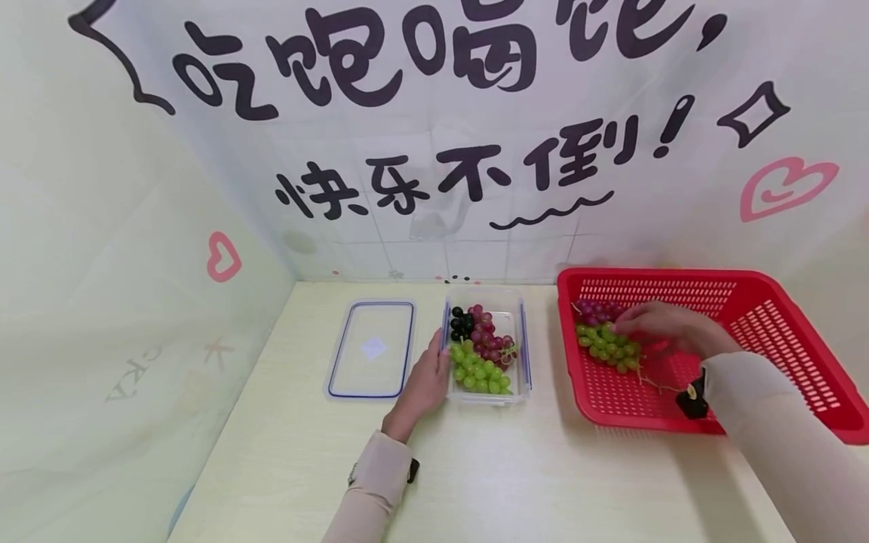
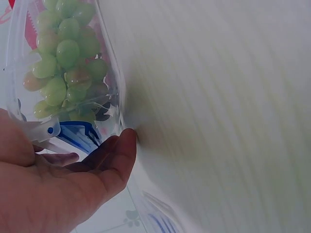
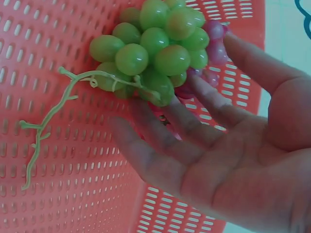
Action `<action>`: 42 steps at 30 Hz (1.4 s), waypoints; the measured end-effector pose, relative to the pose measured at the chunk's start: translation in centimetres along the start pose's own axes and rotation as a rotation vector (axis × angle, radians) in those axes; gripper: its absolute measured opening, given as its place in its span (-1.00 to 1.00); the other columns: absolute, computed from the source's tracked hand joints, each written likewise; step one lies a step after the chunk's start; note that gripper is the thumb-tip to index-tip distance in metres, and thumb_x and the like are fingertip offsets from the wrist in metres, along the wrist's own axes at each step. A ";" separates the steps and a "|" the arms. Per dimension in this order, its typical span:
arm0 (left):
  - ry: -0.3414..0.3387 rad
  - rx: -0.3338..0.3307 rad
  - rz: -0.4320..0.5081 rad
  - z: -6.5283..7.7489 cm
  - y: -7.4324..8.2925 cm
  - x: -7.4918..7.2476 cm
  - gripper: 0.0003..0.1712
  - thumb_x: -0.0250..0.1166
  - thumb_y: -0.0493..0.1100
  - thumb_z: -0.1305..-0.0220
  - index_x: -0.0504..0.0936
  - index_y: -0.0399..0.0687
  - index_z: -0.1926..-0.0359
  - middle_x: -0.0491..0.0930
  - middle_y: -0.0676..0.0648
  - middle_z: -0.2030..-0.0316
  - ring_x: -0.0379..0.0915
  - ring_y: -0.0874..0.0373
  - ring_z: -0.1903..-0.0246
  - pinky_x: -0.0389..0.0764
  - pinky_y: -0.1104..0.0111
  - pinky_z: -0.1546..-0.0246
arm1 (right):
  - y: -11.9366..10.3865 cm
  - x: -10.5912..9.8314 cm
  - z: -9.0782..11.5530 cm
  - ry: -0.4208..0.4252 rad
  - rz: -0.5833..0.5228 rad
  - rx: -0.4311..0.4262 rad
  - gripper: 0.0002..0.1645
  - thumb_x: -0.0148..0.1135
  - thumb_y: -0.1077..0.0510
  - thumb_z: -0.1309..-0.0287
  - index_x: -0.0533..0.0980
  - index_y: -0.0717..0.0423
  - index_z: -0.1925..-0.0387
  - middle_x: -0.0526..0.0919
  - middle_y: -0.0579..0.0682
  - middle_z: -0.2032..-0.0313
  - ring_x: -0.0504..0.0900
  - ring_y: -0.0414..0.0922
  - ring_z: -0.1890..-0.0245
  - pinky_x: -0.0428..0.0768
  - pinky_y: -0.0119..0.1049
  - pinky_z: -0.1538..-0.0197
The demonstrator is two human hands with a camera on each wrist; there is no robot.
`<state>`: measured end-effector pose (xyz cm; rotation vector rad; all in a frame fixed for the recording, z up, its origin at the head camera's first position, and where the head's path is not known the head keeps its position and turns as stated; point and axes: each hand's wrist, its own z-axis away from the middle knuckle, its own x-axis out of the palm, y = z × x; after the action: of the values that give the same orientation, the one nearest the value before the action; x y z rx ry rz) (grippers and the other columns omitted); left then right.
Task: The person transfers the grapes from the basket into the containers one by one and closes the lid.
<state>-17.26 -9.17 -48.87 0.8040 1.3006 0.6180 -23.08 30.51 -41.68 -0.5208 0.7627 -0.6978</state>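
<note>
My left hand [image 1: 426, 379] lies along the left side of a clear lidless food container [image 1: 504, 400], its fingers fairly straight against the wall near a blue-edged clip [image 2: 80, 136]. Inside the container are green grapes [image 1: 480, 371], red grapes [image 1: 485, 332] and black grapes [image 1: 462, 324]. Over on the right, my right hand [image 3: 214, 145] reaches into a red plastic basket [image 1: 679, 275], fingers loosely extended at a second bunch of green grapes [image 3: 155, 53]. Purple grapes [image 1: 597, 311] sit just behind that bunch, partly hidden by it. A bare stem [image 3: 46, 121] trails from the green bunch.
A clear lid [image 1: 373, 351] with a blue seal lies flat on the pale table [image 1: 502, 483], left of the container. A white printed wall sheet [image 1: 434, 256] stands behind, and another covers the left side.
</note>
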 end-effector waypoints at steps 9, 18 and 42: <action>0.000 -0.001 0.016 0.0 0.0 0.0 -0.36 -0.23 -0.11 -0.62 -0.11 -0.24 -0.56 0.26 -0.42 -0.38 0.24 -0.27 -0.35 0.22 -0.07 -0.41 | 0.1 0.5 -0.6 -0.049 0.011 -0.008 -0.21 0.29 -0.09 -0.26 0.30 0.36 -0.29 0.34 0.36 -0.20 0.41 0.25 -0.12 0.70 0.09 0.07; 0.004 -0.003 0.007 -0.1 -0.2 0.1 -0.36 -0.23 -0.10 -0.62 -0.11 -0.22 -0.56 0.22 -0.42 -0.40 0.18 -0.29 -0.39 0.19 -0.07 -0.41 | 0.2 1.1 -0.7 -0.071 -0.058 -0.018 -0.16 0.40 0.02 -0.17 0.24 0.28 -0.34 0.30 0.35 -0.21 0.40 0.26 -0.13 0.72 0.08 0.12; 0.008 -0.004 -0.007 0.1 0.0 0.2 -0.36 -0.24 -0.10 -0.62 -0.12 -0.22 -0.56 0.26 -0.43 -0.37 0.26 -0.28 -0.34 0.24 -0.08 -0.39 | 0.3 2.0 -1.0 -0.038 -0.019 -0.035 -0.46 0.38 0.11 -0.19 0.38 0.26 -0.09 0.46 0.22 -0.02 0.52 0.10 0.02 0.73 -0.03 0.12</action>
<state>-17.16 -9.02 -49.03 0.7934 1.3084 0.6185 -22.68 29.08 -43.32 -0.5721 0.7363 -0.6909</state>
